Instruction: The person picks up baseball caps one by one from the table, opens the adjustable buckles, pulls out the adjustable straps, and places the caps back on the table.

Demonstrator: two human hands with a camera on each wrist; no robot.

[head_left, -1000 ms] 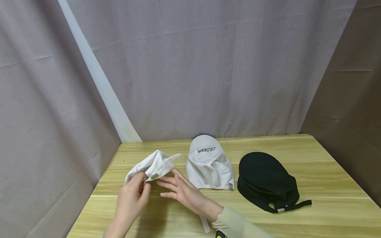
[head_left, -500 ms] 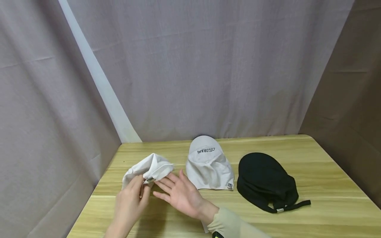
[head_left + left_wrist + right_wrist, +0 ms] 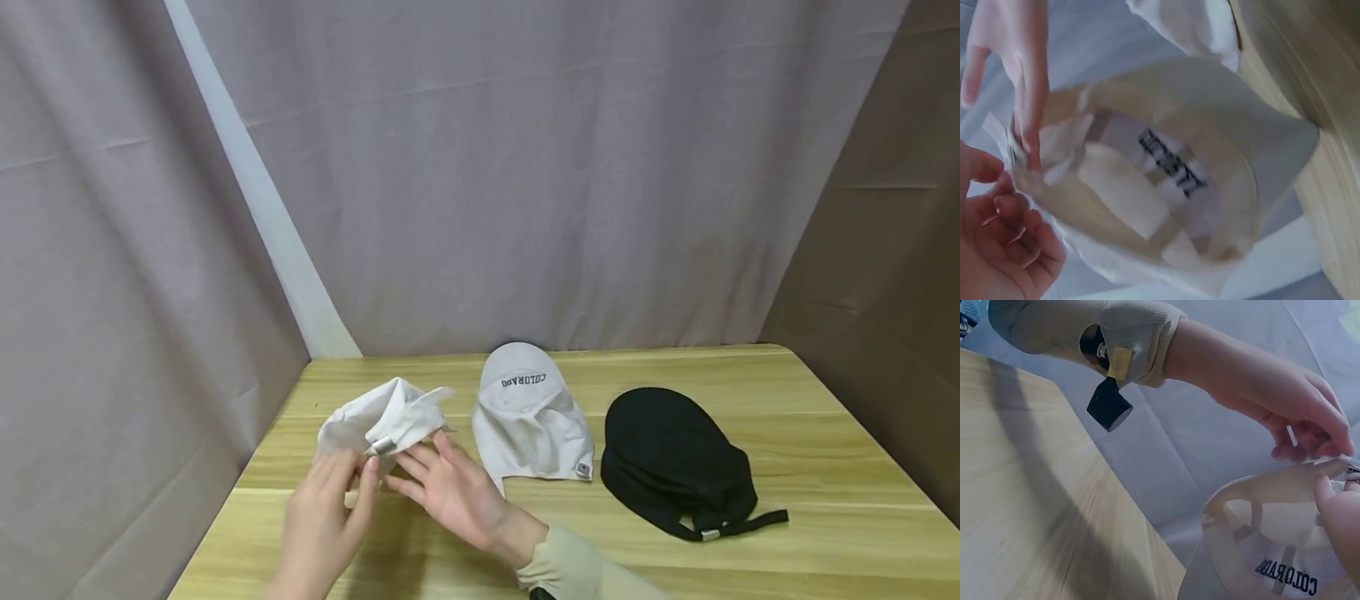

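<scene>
A white baseball cap is held up over the left part of the table. My left hand pinches its back edge beside the metal buckle. My right hand is held with straight fingers against the cap's right side, palm turned up. From the left wrist view, I look into the cap's inside, where dark lettering shows reversed; one right finger reaches over the rim. The loose strap end sticks out to the right.
A second white cap marked COLORADO lies to the right of my hands, brim toward the back. Beyond it lies a black cap with its strap trailing right. The wooden table ends at grey curtains.
The held cap dips slightly, then comes back up with its buckle turned more toward me. The strap end shows again at the right. My right palm has turned upward.
</scene>
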